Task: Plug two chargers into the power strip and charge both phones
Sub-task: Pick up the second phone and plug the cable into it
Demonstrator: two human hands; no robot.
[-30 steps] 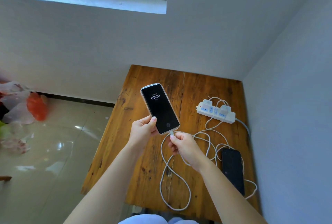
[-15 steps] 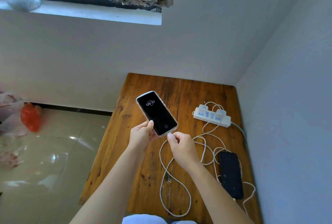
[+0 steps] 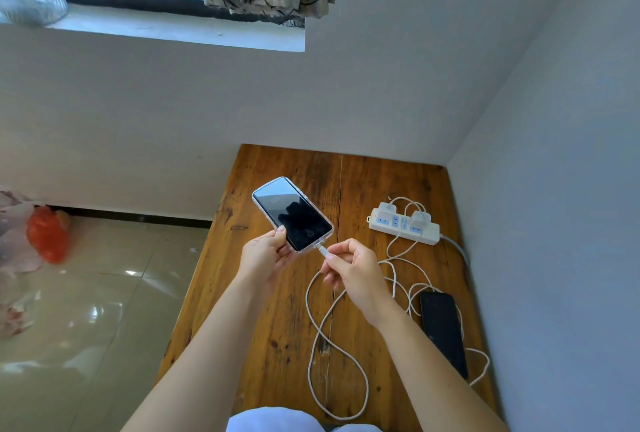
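Wooden table [image 3: 284, 345] in the room corner carries a white power strip [image 3: 403, 225] far right with two white chargers [image 3: 420, 219] plugged in, and a black phone [image 3: 443, 333] lying face up near right with white cable [image 3: 322, 338] looped over the wood beside it. Left hand [image 3: 265, 256] holds a clear-cased phone [image 3: 292, 214] above the table's middle, thumb on its left edge, grip closed around its lower end. Right hand [image 3: 351, 270] pinches the cable plug [image 3: 322, 251] between thumb and forefinger, tip at the phone's bottom port; can't tell if seated.
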